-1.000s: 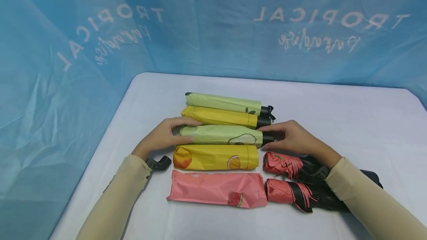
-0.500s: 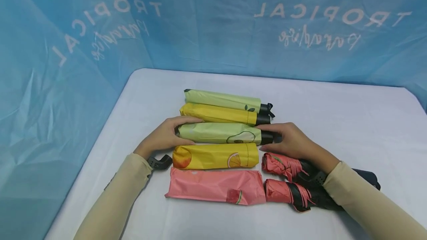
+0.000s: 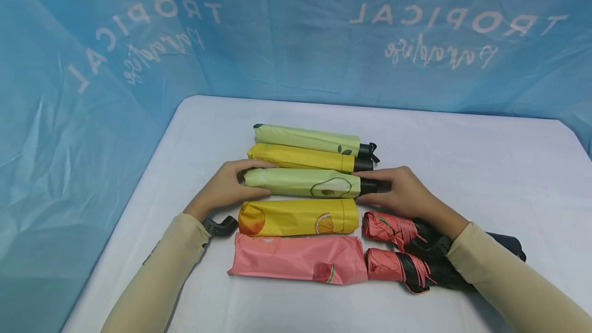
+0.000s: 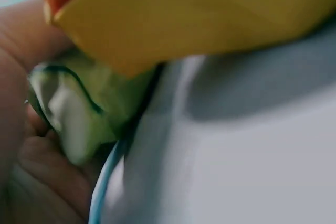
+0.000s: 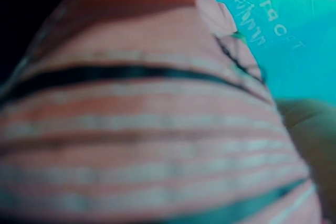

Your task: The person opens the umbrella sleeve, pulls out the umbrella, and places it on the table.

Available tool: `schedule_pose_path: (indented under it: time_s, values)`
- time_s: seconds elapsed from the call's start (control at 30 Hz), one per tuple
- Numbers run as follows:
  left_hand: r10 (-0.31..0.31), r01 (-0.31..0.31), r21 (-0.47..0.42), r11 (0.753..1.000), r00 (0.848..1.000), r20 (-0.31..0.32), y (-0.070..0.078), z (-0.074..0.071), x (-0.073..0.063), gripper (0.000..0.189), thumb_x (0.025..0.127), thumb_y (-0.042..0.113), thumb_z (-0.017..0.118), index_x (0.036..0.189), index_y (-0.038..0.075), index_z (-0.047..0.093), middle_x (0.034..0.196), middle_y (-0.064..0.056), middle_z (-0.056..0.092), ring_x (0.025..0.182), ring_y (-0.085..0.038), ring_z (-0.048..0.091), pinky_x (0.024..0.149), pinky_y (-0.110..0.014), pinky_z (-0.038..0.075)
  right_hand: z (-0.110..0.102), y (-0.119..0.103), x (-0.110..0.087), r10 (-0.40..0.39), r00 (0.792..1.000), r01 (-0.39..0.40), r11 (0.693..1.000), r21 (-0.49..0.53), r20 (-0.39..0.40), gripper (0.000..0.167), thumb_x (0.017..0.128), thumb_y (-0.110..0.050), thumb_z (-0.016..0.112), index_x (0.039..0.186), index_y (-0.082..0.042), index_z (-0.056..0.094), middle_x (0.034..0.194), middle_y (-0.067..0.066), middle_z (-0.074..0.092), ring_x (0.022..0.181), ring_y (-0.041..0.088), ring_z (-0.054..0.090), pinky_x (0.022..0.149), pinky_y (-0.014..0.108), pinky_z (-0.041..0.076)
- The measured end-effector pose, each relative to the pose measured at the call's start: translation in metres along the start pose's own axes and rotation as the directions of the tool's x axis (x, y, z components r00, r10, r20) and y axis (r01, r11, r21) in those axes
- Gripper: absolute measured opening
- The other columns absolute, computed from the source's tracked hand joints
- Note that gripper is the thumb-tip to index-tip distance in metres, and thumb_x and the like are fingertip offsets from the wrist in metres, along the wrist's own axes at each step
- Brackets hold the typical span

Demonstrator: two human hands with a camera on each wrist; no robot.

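In the head view, a folded umbrella in a light green sleeve with an avocado print [image 3: 296, 182] lies crosswise between both hands. My left hand [image 3: 224, 186] grips its left end, thumb on the near side and fingers on the far side. At the other end, my right hand [image 3: 404, 191] holds it by the black part, thumb and fingers on opposite sides. The left wrist view has the green sleeve's end [image 4: 79, 124] against the left hand's fingers. A pink folded umbrella [image 5: 147, 124] fills most of the right wrist view and hides the right hand's grip.
Beyond lie a yellow-sleeved umbrella [image 3: 302, 158] and another green one [image 3: 307, 139]. Nearer are a yellow orange-print sleeve [image 3: 296, 218] and a pink sleeve [image 3: 296, 259]. Two pink-and-black folded umbrellas [image 3: 388, 227] lie under the right forearm. Blue printed curtains [image 3: 296, 30] border the white table [image 3: 485, 163].
The avocado-print umbrella has shifted slightly left and away, toward the far yellow one, with both hands on it. A narrow gap now separates it from the nearer yellow sleeve.
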State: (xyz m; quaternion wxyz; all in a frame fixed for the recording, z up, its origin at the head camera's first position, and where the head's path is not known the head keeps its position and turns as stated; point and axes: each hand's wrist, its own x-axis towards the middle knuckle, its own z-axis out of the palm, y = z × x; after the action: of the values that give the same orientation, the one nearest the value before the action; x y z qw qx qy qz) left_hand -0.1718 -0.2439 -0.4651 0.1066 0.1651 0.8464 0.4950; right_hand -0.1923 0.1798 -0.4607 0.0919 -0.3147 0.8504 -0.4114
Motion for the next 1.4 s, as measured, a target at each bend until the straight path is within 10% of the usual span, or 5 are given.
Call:
schedule_pose_path:
  time_s: [0.23, 0.97, 1.13, 1.23, 1.4]
  values:
    - [0.026, -0.027, -0.012, 1.000, 0.998, -0.054, 0.006, -0.008, -0.003, 0.050, 0.083, 0.034, 0.088, 0.129, 0.034, 0.070, 0.130, 0.010, 0.065, 0.107, -0.016, 0.060, 0.090, -0.027, 0.053, -0.005, -0.006, -0.001, 0.118, 0.992, -0.103, 0.965, 0.241, -0.047, 0.048, 0.086, -0.022, 0.085, 0.131, -0.019, 0.071, 0.055, -0.001, 0.041, 0.049, 0.014, 0.035, 0.045, 0.030, 0.036]
    - [0.108, -0.115, -0.061, 0.992, 0.989, -0.105, 0.046, 0.003, -0.006, 0.048, 0.087, 0.022, 0.084, 0.132, 0.031, 0.070, 0.113, 0.003, 0.069, 0.051, -0.020, 0.023, 0.046, -0.032, 0.029, -0.011, -0.019, -0.013, 0.156, 0.960, -0.072, 0.939, 0.336, -0.232, 0.046, 0.084, -0.011, 0.086, 0.128, -0.012, 0.073, 0.113, 0.002, 0.073, 0.061, 0.017, 0.050, 0.045, 0.031, 0.040]
    - [0.225, -0.226, -0.110, 0.968, 0.974, -0.028, 0.060, 0.007, -0.007, 0.065, 0.085, 0.004, 0.084, 0.143, 0.024, 0.061, 0.141, 0.002, 0.060, 0.093, -0.013, 0.061, 0.085, -0.026, 0.052, -0.020, -0.028, -0.023, 0.221, 0.938, -0.111, 0.921, 0.373, -0.266, 0.043, 0.087, -0.014, 0.084, 0.129, -0.014, 0.073, 0.106, 0.002, 0.074, 0.064, 0.017, 0.051, 0.047, 0.033, 0.041]
    - [0.308, -0.305, -0.164, 0.938, 0.951, -0.006, 0.066, 0.010, -0.007, 0.076, 0.079, -0.010, 0.082, 0.146, 0.012, 0.056, 0.148, -0.005, 0.054, 0.142, -0.024, 0.042, 0.118, -0.038, 0.034, -0.023, -0.030, -0.027, 0.228, 0.936, -0.105, 0.908, 0.406, -0.269, 0.041, 0.090, -0.012, 0.081, 0.130, -0.011, 0.072, 0.106, 0.002, 0.074, 0.071, 0.015, 0.059, 0.051, 0.033, 0.045]
    - [0.351, -0.350, -0.143, 0.926, 0.936, -0.015, 0.067, 0.015, -0.006, 0.079, 0.076, -0.013, 0.083, 0.147, 0.008, 0.054, 0.149, -0.006, 0.053, 0.141, -0.027, 0.042, 0.119, -0.040, 0.033, -0.025, -0.027, -0.028, 0.232, 0.941, -0.067, 0.841, 0.537, -0.246, 0.037, 0.094, -0.006, 0.074, 0.130, -0.005, 0.070, 0.111, 0.004, 0.071, 0.084, 0.015, 0.066, 0.067, 0.027, 0.056]
